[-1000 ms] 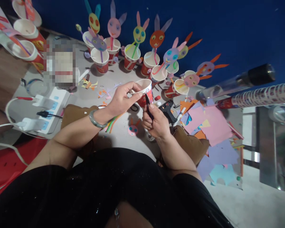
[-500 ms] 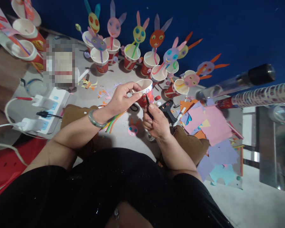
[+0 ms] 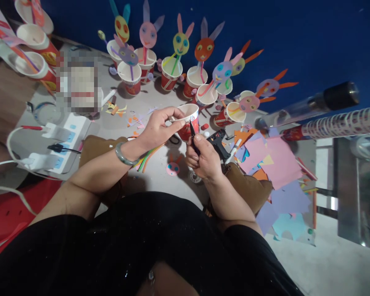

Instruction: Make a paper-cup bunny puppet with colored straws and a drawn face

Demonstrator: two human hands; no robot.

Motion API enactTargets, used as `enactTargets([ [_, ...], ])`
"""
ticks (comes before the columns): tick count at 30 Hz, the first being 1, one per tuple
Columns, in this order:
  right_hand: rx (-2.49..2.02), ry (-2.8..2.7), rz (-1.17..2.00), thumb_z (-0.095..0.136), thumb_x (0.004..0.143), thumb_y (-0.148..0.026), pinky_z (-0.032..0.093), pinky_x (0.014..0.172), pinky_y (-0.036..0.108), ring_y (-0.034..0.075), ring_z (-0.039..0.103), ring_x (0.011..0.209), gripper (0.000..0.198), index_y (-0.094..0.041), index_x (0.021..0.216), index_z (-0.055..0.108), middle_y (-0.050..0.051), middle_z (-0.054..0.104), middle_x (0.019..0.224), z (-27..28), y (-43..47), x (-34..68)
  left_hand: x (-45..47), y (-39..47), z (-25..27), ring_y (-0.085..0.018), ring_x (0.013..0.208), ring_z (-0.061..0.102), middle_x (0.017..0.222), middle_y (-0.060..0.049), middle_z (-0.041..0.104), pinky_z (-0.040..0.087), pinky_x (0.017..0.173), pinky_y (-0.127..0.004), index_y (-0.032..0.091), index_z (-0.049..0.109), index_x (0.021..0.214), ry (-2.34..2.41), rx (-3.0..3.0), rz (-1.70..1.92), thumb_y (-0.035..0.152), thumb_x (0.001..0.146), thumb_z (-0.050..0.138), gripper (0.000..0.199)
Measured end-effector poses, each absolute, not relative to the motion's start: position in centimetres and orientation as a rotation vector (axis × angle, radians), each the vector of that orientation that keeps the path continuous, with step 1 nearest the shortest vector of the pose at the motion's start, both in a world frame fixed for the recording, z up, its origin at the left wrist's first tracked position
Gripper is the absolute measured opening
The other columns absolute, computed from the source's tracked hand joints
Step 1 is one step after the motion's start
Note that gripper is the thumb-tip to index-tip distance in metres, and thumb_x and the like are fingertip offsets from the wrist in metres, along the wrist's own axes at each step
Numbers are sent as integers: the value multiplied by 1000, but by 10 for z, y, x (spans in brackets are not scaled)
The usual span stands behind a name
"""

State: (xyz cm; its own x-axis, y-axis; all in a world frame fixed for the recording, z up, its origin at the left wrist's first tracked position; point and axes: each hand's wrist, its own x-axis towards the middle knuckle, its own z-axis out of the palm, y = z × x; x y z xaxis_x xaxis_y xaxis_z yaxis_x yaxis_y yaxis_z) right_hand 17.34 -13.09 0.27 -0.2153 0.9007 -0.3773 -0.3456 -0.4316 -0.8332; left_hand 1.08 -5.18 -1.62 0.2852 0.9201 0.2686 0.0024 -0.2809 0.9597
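Note:
My left hand [image 3: 164, 126] pinches the rim of a red-and-white paper cup [image 3: 188, 128], thumb outside and fingers over the far edge. In a closed fist, my right hand [image 3: 204, 156] grips a slim black pointed tool [image 3: 193, 130]; its exact kind is hard to make out. The tool's tip is at the cup's side, just below the rim; whether it pierces the wall cannot be seen. Below the hands lies a pink paper rabbit face [image 3: 173, 168] with orange ears. Coloured pipe cleaners [image 3: 148, 159] lie beneath my left wrist.
Finished rabbit cups [image 3: 172, 76] line the blue wall. A black glue gun [image 3: 219, 144] lies right of my right hand, near coloured paper sheets [image 3: 283, 162]. Stacked cups [image 3: 342, 123] lie at the right. A white power strip [image 3: 68, 142] with plugs and cables sits at the left.
Almost nothing differs. The cup and the black tool show only a very slight shift in my hands, and both grips stay the same.

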Motion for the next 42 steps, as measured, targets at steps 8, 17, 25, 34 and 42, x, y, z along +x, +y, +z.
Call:
enactTargets([
  [8,-1096,-788,1792,72,84,-67,13,35,18,3,13,36,47,-25,84,51,-15,34,46,4,-133,172,11,-51,-16,-14,81,66,86,-2,73,53,78,-29,20,70,84,879,1524,1174,35,87,72,15],
  [17,-1344,-1456,1000,69,89,-61,28,49,22,8,35,51,38,-25,87,56,-7,43,60,9,-130,200,8,-46,-14,-12,75,64,80,-1,71,53,72,-27,18,68,84,874,1414,1109,41,87,77,25],
  [25,-1508,-2010,86,57,98,-48,33,52,27,12,50,52,28,-21,98,62,-2,61,66,2,-122,223,6,-47,-4,-10,72,62,77,0,69,50,67,-22,15,66,79,913,1366,992,34,85,75,21],
  [34,-1510,-2126,34,53,100,-49,35,52,26,13,53,50,31,-20,97,63,0,65,65,5,-124,220,7,-49,2,-9,66,58,72,1,66,49,65,-22,15,65,75,897,1337,941,26,81,73,15],
  [42,-1487,-2082,74,56,99,-46,36,50,25,12,52,48,28,-20,95,62,-1,63,62,5,-124,218,6,-50,7,-8,62,53,66,3,61,47,63,-22,16,63,73,895,1404,899,22,82,69,13],
])
